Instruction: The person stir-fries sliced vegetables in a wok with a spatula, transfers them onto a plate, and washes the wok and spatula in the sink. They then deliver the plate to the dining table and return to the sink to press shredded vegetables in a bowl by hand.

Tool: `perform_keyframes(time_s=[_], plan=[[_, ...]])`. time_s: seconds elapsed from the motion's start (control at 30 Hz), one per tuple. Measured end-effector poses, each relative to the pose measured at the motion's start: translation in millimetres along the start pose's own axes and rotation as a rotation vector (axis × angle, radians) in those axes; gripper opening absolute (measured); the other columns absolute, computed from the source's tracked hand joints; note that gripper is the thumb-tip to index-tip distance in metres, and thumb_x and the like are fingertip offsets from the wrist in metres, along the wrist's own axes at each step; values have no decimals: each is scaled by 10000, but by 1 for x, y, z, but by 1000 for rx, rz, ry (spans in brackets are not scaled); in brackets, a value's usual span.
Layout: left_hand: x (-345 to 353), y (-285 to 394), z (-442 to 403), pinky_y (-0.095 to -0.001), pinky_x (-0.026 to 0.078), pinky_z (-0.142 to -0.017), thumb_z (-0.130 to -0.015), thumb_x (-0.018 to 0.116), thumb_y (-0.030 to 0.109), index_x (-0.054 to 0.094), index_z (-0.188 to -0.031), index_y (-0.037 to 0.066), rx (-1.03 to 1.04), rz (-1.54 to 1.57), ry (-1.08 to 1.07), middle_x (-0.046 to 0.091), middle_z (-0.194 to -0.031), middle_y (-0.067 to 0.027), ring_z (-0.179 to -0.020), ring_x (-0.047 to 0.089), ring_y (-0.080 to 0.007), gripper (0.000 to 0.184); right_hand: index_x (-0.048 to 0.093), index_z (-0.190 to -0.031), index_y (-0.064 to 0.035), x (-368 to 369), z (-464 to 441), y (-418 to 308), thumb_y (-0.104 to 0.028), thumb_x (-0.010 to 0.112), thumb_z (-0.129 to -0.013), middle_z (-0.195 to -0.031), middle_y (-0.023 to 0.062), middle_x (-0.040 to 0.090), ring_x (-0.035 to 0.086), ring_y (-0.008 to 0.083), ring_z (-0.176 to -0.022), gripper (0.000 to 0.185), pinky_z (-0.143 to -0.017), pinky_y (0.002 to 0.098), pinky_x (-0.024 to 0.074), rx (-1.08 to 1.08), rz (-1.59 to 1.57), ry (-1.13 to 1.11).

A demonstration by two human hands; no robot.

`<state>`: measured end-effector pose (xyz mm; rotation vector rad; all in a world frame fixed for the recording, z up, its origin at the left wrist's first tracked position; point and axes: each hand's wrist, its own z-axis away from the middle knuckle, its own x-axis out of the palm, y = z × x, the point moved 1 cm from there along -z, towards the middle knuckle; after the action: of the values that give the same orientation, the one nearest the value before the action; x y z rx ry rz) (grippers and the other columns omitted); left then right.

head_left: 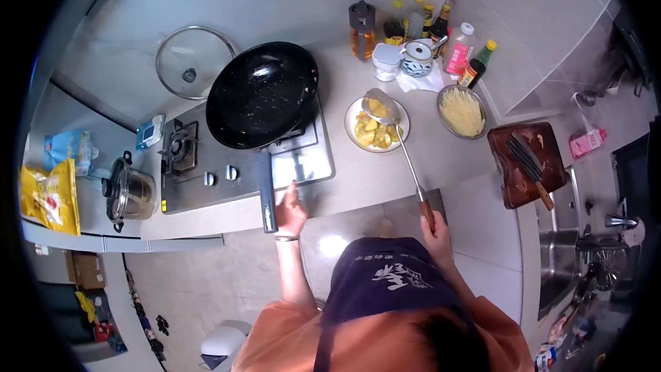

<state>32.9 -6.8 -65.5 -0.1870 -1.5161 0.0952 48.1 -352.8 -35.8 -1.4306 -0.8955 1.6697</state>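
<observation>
My right hand [435, 229] is closed around the wooden handle of a metal ladle [410, 160]. The ladle's bowl rests over a white plate [350, 133], with yellow food pieces [372, 135] both in the bowl and on the plate. Just right of the black wok's handle [267, 196] is my left hand [292, 215], its fingers stretched out and apart; whether it touches the handle is hard to see. The wok [261, 100] sits on the stove, holding only small bits of residue.
A bowl of pale shredded strips [461, 111] stands right of the plate. Farther right, a cleaver [527, 158] lies on a brown cutting board [506, 189] beside the sink [559, 262]. Sauce bottles [439, 27] line the back. A glass lid [180, 62] leans behind the stove [200, 189].
</observation>
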Motion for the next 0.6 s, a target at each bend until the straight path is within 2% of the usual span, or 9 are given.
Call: perform_keyframes(time_s=[0.1,0.13,0.17,0.2,0.23,0.3,0.43,0.53,0.6], plan=[[-43,-63,-25,-228,384,-480,-872,388,371,538,-846,31,-273,-40,376,538,-683,-26,-565,495,-135,373,503,-942,-33,3,-1,-6,-232,520,-838,-619,144,518,536,258,-545,225,-513,340,399,-33,68,60],[-50,-95,-36,-224,382,-475,-872,406,339,529,-791,54,-387,-209,452,523,-637,-11,-517,477,-133,320,503,-942,-33,0,0,-11,-232,520,-838,-619,144,518,536,258,-545,225,-513,340,399,-31,77,64],[-71,-122,-47,-253,435,-523,-873,406,329,525,-713,76,-570,44,383,521,-609,-3,-503,490,-140,322,502,-940,-33,-2,1,-17,-237,513,-840,-628,152,526,542,284,-556,227,-515,352,403,-52,62,75],[-69,-152,-57,-285,481,-612,-879,389,337,514,-650,94,-571,-239,519,507,-575,8,-538,525,-145,357,501,-939,-34,-5,1,-21,-241,506,-842,-636,159,534,549,311,-567,229,-517,363,408,-74,47,88],[-82,-177,-61,-276,461,-572,-884,395,309,567,-736,90,-601,-294,521,568,-616,0,-543,545,-136,316,501,-939,-34,-8,2,-21,-241,506,-842,-636,159,534,549,311,-567,229,-517,363,408,-71,58,93],[-137,-214,-81,-382,459,-785,-873,388,348,497,-616,104,-694,-262,430,515,-592,-48,-650,565,-222,371,489,-959,-34,-13,9,-20,-241,504,-841,-659,181,548,558,352,-601,239,-516,395,416,-155,165,138],[-49,-272,-87,-399,408,-815,-845,430,294,495,-617,77,-669,-251,238,551,-696,-82,-796,535,-238,322,455,-1090,-31,-6,6,-4,-245,479,-851,-872,244,573,562,411,-785,323,-647,433,454,-115,357,85],[-117,-277,-110,-455,377,-870,-847,369,356,521,-692,57,-856,321,-83,575,-791,-163,-869,526,-368,370,447,-1107,-30,-9,4,-14,-259,470,-853,-823,241,575,569,407,-729,343,-612,430,452,-118,296,105],[-117,-262,-104,-438,386,-857,-831,376,357,536,-724,49,-800,-106,453,585,-808,-165,-843,535,-364,363,451,-1073,-22,-15,10,-16,-253,484,-848,-750,233,568,560,406,-666,324,-566,441,441,-156,310,144]])
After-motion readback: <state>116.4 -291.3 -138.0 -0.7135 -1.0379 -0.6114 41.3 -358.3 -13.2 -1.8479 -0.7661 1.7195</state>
